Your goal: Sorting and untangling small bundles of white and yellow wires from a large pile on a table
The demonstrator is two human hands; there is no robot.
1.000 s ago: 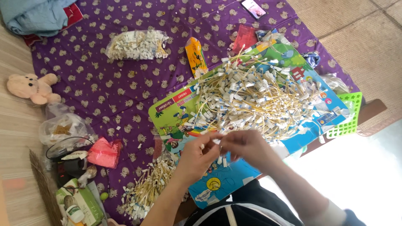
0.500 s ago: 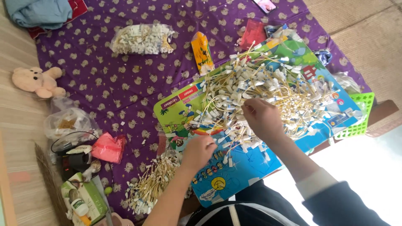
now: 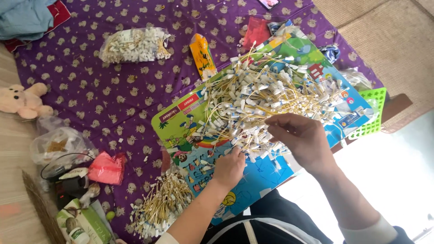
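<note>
We see bright, even daylight across the purple cloth, with only soft, faint shadows. At the lower right the floor is washed out to near white by glare. Our right hand is slightly smeared by motion. The far corners look softer and a little stretched.

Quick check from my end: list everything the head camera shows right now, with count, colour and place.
Tag pile: one heap, white tags on yellow strings, on the board.
Board: one, colourful, centre.
Sorted bundle: one, white and yellow, lower left of the board.
Bagged tags: one clear bag, top left.
Orange packet: one, top centre.
Plush toy: one, pink, left edge.
Green basket: one, right.
Purple cloth: one, underneath.
Left hand: at the pile's near edge.
Right hand: over the pile.
</note>
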